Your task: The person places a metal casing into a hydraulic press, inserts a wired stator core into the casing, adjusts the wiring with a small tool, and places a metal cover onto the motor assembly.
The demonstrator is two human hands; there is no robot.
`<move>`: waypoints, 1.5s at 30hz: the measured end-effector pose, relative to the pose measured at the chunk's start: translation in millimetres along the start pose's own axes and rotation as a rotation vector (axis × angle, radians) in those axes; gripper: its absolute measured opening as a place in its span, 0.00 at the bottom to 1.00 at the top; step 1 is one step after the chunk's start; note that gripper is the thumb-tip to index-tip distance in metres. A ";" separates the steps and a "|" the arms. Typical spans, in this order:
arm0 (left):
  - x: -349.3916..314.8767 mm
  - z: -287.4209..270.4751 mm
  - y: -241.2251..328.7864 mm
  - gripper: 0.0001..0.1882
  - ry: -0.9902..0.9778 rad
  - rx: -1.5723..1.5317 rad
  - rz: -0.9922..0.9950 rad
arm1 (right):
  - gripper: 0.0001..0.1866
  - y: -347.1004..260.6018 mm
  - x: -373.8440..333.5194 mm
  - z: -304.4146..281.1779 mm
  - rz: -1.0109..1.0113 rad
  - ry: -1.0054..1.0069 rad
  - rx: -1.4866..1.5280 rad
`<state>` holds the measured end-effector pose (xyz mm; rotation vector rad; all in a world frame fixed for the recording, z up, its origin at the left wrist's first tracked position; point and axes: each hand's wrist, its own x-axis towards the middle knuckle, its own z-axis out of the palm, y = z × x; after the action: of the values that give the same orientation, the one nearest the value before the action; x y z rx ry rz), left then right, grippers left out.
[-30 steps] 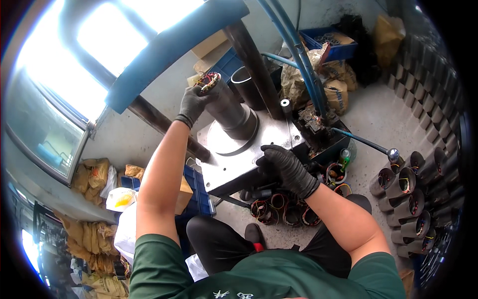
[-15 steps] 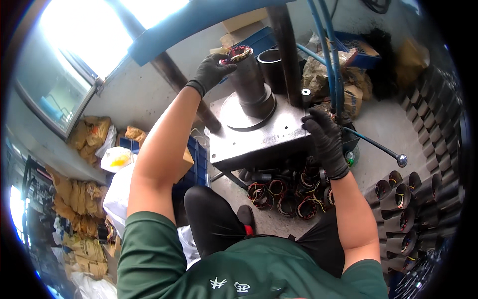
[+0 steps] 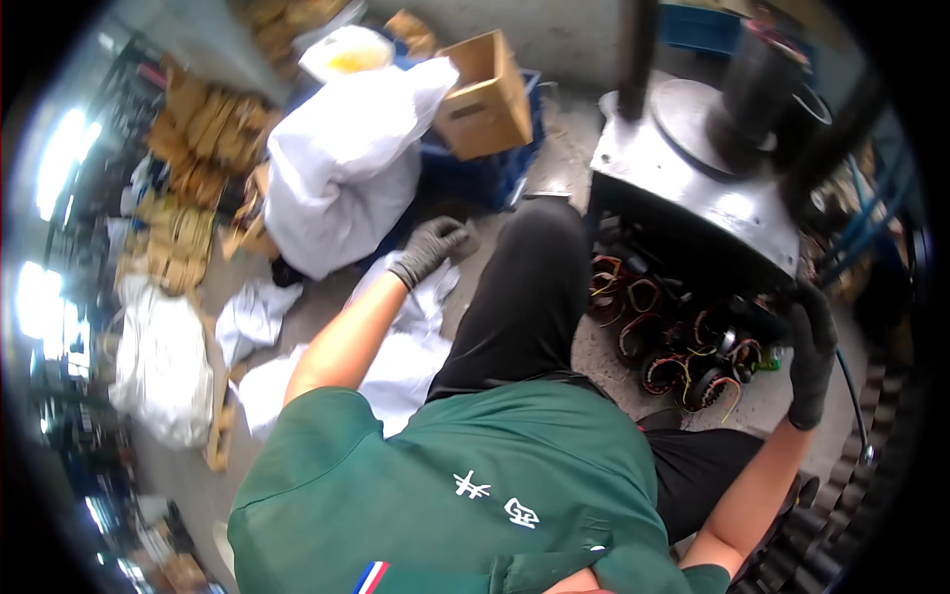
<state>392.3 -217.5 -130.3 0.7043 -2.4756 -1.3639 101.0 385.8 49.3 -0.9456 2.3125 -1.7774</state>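
My left hand [image 3: 433,251], in a grey glove, is over the floor to the left of my knee. Its fingers are curled together, and whatever they may hold is too blurred to see. A white sack [image 3: 332,163] bulges just beyond it. My right hand [image 3: 813,351], also gloved, is raised beside the near right corner of a metal press table [image 3: 727,203], its fingers dark but apparently stretched out. On that table a dark metal cylinder [image 3: 757,89] stands upright on a round base plate [image 3: 683,119]. Wound motor stators [image 3: 705,388] with coloured wires lie under the table.
A cardboard box [image 3: 485,109] rests on a blue crate [image 3: 500,178] left of the press. White cloth or plastic [image 3: 396,361] lies beside my left leg. A lever with a ball end [image 3: 868,453] juts out at right, near stacked dark tubes [image 3: 886,396]. Press posts [image 3: 636,59] rise from the table.
My view has swung left. My left hand has left the wound stator on top of the cylinder and come down beside my knee. My right hand remains near the table's right corner.
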 end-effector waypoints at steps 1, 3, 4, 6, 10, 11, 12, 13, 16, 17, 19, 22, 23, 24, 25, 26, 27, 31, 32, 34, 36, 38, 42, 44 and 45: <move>-28.3 13.4 -23.9 0.17 -0.034 -0.009 -0.154 | 0.17 1.8 -3.2 -1.9 0.041 -0.039 -0.045; -87.7 41.3 -66.5 0.21 -0.075 -0.208 -0.551 | 0.17 5.0 -5.5 0.3 0.081 -0.107 -0.090; -116.4 55.4 -94.2 0.23 -0.074 -0.399 -0.797 | 0.16 6.3 -5.3 5.3 0.111 -0.206 -0.174; -164.3 92.6 -144.9 0.27 0.025 -0.540 -0.996 | 0.16 23.6 -11.7 -1.2 0.156 -0.364 -0.332; -185.2 105.1 -193.2 0.22 0.154 -0.648 -1.222 | 0.14 107.3 -47.5 -18.6 0.561 -0.555 -0.162; -183.1 103.2 -199.1 0.19 0.204 -0.687 -1.239 | 0.14 139.5 -61.5 -28.3 0.374 -0.609 -0.317; -181.6 92.8 -203.5 0.18 0.210 -0.650 -1.205 | 0.14 133.9 -60.6 -25.1 0.554 -0.725 -0.413; -178.9 83.1 -207.5 0.17 0.221 -0.616 -1.171 | 0.13 130.7 -54.6 -20.9 0.642 -0.695 -0.435; -125.9 76.2 -180.3 0.16 0.128 -0.512 -0.928 | 0.15 103.8 -50.4 -20.2 0.771 -0.519 -0.442; -110.2 69.1 -180.1 0.16 0.092 -0.505 -0.841 | 0.15 103.7 -47.4 -13.6 0.614 -0.462 -0.398; -84.3 65.9 -175.7 0.17 0.088 -0.352 -0.607 | 0.14 95.2 -46.7 -12.0 0.315 -0.381 -0.439; -22.2 67.0 -148.0 0.21 0.295 -0.120 -0.280 | 0.16 40.1 -55.0 -19.5 0.075 -0.273 -0.658; -2.9 57.7 -148.6 0.23 0.371 0.077 -0.231 | 0.17 21.9 -57.8 -25.4 -0.016 -0.245 -0.717; 15.6 46.6 -149.4 0.25 0.446 0.275 -0.176 | 0.19 -6.0 -59.7 -22.1 -0.120 -0.210 -0.776; 39.7 54.7 -130.2 0.29 0.369 0.358 -0.259 | 0.21 -36.6 -71.5 -33.1 -0.211 -0.150 -0.881; 62.4 67.9 -107.3 0.33 0.284 0.440 -0.318 | 0.23 -67.0 -87.1 -47.5 -0.293 -0.085 -1.005; 77.5 68.6 -110.4 0.41 0.058 0.498 -0.321 | 0.24 -91.3 -98.0 -57.2 -0.342 -0.022 -1.109; 87.6 51.3 -191.2 0.46 0.034 0.639 -0.290 | 0.18 -131.7 -101.6 -75.4 -0.307 0.252 -1.548; 88.8 41.4 -201.7 0.47 0.034 0.700 -0.264 | 0.17 -129.5 -106.0 -79.0 -0.209 0.334 -1.601; 90.0 24.1 -221.6 0.48 0.051 0.808 -0.191 | 0.16 -97.2 -124.1 -96.1 -0.068 0.585 -1.465; 87.3 3.2 -244.0 0.50 0.063 0.868 -0.161 | 0.20 -50.3 -140.6 -114.8 -0.014 0.712 -1.182; 92.6 38.3 -223.5 0.39 -0.002 0.656 -0.491 | 0.23 -40.2 -155.3 -116.7 0.002 0.821 -1.025; 67.0 74.9 -168.3 0.26 0.358 0.338 -0.281 | 0.23 -11.8 -135.8 -111.7 -0.060 1.068 -0.757; 71.6 36.7 -179.8 0.21 0.393 0.238 -0.176 | 0.23 -5.6 -73.8 -105.9 -0.209 1.130 -0.599; 70.4 24.0 -181.4 0.18 0.451 0.061 -0.272 | 0.24 -9.3 -49.8 -112.0 -0.135 1.186 -0.700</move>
<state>376.2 -317.9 -297.9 1.2457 -2.1230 -1.0606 98.7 505.0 79.3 0.1011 3.8052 -1.8499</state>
